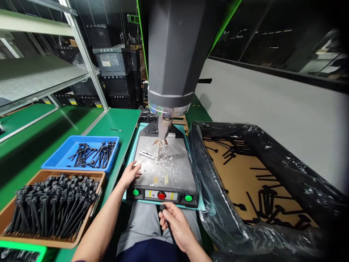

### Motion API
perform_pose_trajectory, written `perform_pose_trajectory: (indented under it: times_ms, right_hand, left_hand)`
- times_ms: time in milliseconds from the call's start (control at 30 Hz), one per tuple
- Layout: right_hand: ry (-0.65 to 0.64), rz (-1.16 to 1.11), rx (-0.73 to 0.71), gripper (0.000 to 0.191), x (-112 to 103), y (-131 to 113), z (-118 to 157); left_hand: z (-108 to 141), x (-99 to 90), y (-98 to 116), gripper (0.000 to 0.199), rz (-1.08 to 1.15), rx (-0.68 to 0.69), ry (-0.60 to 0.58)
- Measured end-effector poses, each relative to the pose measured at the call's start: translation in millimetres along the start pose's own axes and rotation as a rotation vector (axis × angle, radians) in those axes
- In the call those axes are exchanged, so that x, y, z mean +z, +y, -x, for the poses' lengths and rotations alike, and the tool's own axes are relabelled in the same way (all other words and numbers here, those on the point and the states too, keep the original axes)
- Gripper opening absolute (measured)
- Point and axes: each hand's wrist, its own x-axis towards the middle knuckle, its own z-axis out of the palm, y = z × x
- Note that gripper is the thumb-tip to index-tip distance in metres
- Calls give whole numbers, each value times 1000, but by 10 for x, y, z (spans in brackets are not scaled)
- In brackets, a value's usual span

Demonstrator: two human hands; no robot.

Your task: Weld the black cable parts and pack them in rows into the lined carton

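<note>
Room: green workbench [120,122] left, film-lined bin [268,147] right.
Machine head [174,54]: gray, above the steel plate [148,176].
Left hand [131,175]: fingers loosely spread at the plate's left edge, holding nothing; contact unclear.
Right hand [177,222]: below the red button [161,195], thumb and fingers pinched on the black knob-headed rod [163,207], upright-tilted.

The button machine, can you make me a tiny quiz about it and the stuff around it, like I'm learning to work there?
1. True or false: the red button sits between two green buttons.
2. Where is the blue tray?
A) Inside the plastic-lined box
B) Just beyond the brown tray
C) On the metal plate
3. Fill in: the ____ hand holds a black part near its round end.

Key: 1 true; 2 B; 3 right
</note>
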Motion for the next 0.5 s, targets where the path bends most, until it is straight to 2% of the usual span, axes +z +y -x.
perform_pose_trajectory:
  times_ms: [100, 167, 233, 367, 433, 500]
  right_hand:
    - [-18, 13, 30, 40, 20, 111, -63]
    - [-29, 43, 57, 40, 49, 205, -156]
    - [-71, 79, 103, 44, 112, 310, -288]
    - [-211, 92, 157, 53, 356, 488, -618]
    - [-265, 71, 101, 50, 514, 510, -778]
    - [-271, 26, -15, 44, 660, 461, -916]
  left_hand:
    - [74, 5, 74, 95, 132, -119, -131]
    - [204, 10, 122, 103, 219, -88, -196]
    - [364, 29, 167, 104, 312, 4, -243]
    - [633, 116, 223, 90, 505, 149, -312]
    - [701, 172, 226, 78, 560, 178, -331]
    - [733, 226, 228, 68, 586, 185, -340]
